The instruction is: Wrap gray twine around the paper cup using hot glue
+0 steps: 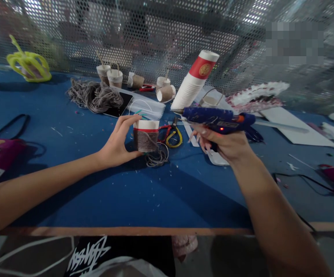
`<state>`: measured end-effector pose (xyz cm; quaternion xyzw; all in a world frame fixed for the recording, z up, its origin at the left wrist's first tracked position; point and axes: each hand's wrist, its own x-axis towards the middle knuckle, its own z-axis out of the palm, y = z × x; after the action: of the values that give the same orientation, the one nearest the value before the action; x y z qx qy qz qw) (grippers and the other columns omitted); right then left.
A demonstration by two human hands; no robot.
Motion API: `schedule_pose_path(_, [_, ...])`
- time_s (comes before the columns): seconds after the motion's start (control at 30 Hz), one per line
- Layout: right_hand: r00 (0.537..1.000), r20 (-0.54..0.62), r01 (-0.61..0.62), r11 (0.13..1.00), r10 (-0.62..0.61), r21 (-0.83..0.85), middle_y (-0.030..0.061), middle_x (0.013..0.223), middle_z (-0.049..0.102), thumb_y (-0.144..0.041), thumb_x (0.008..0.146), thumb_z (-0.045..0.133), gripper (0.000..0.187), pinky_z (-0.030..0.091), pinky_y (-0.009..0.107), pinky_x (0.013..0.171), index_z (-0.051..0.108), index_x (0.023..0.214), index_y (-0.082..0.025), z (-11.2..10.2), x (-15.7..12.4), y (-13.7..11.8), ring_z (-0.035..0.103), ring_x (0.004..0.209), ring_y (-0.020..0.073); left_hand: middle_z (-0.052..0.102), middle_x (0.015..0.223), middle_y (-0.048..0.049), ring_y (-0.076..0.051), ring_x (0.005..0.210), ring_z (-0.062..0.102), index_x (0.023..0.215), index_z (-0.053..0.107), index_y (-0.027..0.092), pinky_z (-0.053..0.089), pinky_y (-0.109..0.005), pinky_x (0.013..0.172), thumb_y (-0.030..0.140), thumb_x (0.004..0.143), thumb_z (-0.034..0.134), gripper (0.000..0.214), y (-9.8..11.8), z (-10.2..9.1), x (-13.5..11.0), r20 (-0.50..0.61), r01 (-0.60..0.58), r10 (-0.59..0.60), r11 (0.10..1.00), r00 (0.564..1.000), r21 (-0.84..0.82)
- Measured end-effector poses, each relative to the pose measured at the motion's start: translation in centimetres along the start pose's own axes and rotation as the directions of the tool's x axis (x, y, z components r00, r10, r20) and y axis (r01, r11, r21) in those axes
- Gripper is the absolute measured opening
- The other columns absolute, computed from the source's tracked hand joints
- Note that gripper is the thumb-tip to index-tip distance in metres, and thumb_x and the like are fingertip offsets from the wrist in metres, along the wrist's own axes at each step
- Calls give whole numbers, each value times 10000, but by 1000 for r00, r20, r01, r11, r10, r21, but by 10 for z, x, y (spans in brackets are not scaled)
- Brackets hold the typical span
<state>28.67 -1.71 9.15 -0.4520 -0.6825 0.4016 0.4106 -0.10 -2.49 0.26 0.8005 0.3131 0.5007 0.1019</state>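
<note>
My left hand (117, 142) grips a paper cup (146, 135) partly wrapped in grey-brown yarn, holding it just above the blue table (103, 192). Loose yarn (158, 157) trails from the cup onto the table. My right hand (227, 144) is closed round the handle of a blue glue gun (217, 117), its nozzle pointing left toward the cup's upper right side. A red light glows on the gun.
Scissors with red and yellow handles (171, 135) lie behind the cup. A leaning stack of paper cups (194, 80), several wrapped cups (110, 75), a yarn bundle (94, 96), a black tablet (120, 105) and white sheets (293, 123) fill the back. A perforated screen (167, 34) closes the rear.
</note>
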Motion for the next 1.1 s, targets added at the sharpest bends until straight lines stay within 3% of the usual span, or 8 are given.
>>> schedule_pose_path(0.27, [991,35,-124,978,132,-167,-27,467,598,-431,591,836,273,402,270,299,671,605,-215,15,-11,-4,453,318,104,522,1323,-137,-308,1257,538,1410,394,242,558,-483,998,387,769,779,761,6,-3,3,15,-82,81,994,997,79])
schedule_pose_path(0.43, [998,24,-52,973,59,-224,-42,447,561,-378,594,767,211,431,269,353,625,557,-226,20,-12,-5,450,348,108,531,1319,-129,-289,1249,541,1416,385,246,558,-465,998,399,777,772,763,8,-3,3,18,-100,98,989,995,108])
schedule_pose_path(0.63, [997,18,-71,959,79,-273,-6,564,625,-369,608,753,180,588,374,583,625,610,-243,20,-12,0,646,579,205,546,1295,-133,-296,1250,542,1407,397,227,558,-478,997,407,787,761,741,9,-3,4,5,-129,129,985,992,111])
schedule_pose_path(1.1, [999,7,35,928,-35,-371,-7,528,632,-281,645,747,167,563,352,534,620,541,-252,21,-14,1,639,543,210,549,1288,-138,-303,1268,553,1403,414,234,550,-472,1015,432,780,776,748,8,-2,4,-15,-133,134,989,991,70])
